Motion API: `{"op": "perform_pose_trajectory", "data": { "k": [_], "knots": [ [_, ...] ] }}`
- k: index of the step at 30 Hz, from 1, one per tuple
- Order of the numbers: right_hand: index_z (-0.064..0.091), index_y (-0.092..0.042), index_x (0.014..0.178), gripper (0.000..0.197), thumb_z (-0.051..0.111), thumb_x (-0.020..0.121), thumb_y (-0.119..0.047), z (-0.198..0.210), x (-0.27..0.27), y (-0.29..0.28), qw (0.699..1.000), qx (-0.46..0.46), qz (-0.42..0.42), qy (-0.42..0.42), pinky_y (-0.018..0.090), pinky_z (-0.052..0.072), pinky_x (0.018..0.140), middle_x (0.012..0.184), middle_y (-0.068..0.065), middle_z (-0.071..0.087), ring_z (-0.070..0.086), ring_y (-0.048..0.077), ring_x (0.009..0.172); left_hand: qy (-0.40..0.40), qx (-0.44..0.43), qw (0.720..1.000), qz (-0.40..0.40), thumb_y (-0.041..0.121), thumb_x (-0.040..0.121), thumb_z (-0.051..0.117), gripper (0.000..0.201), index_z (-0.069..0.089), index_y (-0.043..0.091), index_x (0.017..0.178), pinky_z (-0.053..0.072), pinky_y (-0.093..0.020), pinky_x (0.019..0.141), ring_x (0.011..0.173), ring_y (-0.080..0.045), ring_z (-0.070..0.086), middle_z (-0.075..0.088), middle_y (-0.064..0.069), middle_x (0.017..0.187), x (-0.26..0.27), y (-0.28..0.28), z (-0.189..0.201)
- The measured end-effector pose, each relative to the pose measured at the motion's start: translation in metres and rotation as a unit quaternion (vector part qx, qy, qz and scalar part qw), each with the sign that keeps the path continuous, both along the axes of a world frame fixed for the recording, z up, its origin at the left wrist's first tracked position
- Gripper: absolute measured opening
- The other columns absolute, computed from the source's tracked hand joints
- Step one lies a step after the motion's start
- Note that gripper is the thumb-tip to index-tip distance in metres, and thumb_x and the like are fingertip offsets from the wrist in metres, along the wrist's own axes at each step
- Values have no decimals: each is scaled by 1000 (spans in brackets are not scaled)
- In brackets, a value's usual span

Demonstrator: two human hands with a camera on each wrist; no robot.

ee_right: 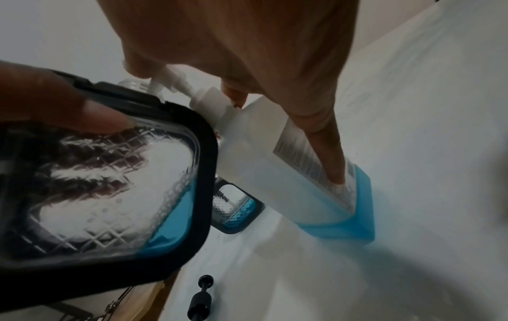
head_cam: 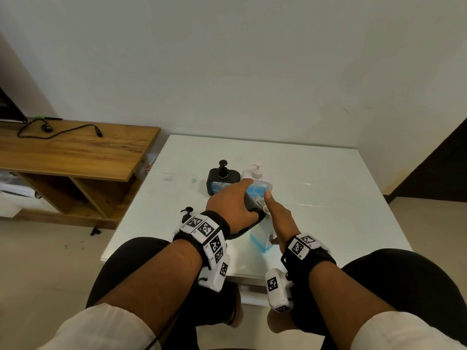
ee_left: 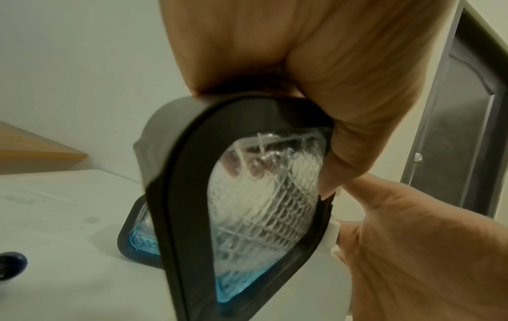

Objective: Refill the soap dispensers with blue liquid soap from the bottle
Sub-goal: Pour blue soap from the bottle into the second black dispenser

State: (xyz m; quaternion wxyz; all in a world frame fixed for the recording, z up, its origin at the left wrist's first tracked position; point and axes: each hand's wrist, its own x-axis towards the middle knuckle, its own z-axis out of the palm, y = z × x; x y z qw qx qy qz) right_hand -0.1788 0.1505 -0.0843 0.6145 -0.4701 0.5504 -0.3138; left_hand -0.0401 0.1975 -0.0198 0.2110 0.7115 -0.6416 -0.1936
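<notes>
My left hand (head_cam: 232,205) grips a black-framed clear dispenser (head_cam: 252,207), tilted, its open top against the white pump of the soap bottle (head_cam: 260,239). A little blue soap lies in the dispenser's low corner (ee_left: 233,288). The bottle stands on the white table (head_cam: 341,198), with blue liquid only near its base (ee_right: 343,219). My right hand (head_cam: 278,218) holds it, thumb down the label (ee_right: 327,156), fingers on the pump head (ee_right: 176,78). A second black dispenser (head_cam: 222,181) with its pump fitted stands behind.
A white pump bottle (head_cam: 257,184) with blue soap stands at the back beside the second dispenser. A loose black pump (head_cam: 187,213) lies on the table to the left. A wooden desk (head_cam: 75,152) with a cable stands further left. My knees are under the table's front edge.
</notes>
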Motion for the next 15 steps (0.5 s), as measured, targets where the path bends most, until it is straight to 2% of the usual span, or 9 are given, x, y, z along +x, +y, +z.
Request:
{"op": "perform_pose_trajectory", "data": {
  "k": [3, 4, 7, 10, 13, 15],
  "knots": [
    [75, -23, 110, 69, 52, 71, -75, -6, 0, 0, 999, -20, -8, -26, 30, 49, 74, 103, 2, 76, 71, 22, 95, 12, 0, 1000, -10, 40, 77, 70, 73, 37, 32, 141, 46, -30, 95, 115, -16, 56, 58, 6, 129, 1, 1, -4],
    [75, -20, 109, 66, 54, 72, -71, -9, 1, -1, 999, -29, -16, -35, 30, 50, 75, 101, 4, 77, 72, 24, 94, 16, -1, 1000, -12, 40, 76, 70, 73, 37, 33, 141, 45, -30, 96, 116, -16, 56, 58, 7, 129, 0, 1, -5],
    [77, -14, 103, 67, 61, 68, -69, -17, 5, -3, 997, -54, -23, -50, 43, 56, 87, 95, 10, 77, 72, 32, 95, 14, 2, 1000, -10, 39, 74, 69, 74, 37, 36, 141, 45, -29, 95, 114, -16, 57, 58, 8, 128, 1, 1, -6],
    [76, -13, 103, 66, 61, 67, -66, -21, 6, -8, 997, -62, -17, -40, 43, 55, 85, 93, 9, 77, 72, 28, 90, 0, 8, 1000, -7, 40, 74, 69, 75, 35, 37, 141, 43, -26, 92, 111, -16, 58, 60, 9, 125, 3, 0, -5],
    [76, -16, 104, 67, 59, 68, -70, -22, 5, -7, 997, -64, -7, -36, 45, 56, 88, 94, 9, 77, 72, 31, 91, -1, 10, 1000, -5, 41, 74, 69, 75, 35, 36, 141, 44, -28, 93, 111, -15, 58, 59, 9, 126, 4, 1, -7],
    [75, -19, 107, 74, 53, 67, -78, -20, 3, -5, 998, -56, 3, -31, 38, 55, 81, 97, 6, 77, 72, 26, 91, 3, 9, 1000, -7, 41, 75, 70, 75, 36, 34, 142, 44, -30, 95, 114, -15, 56, 58, 8, 129, 2, 1, -7]
  ]
}}
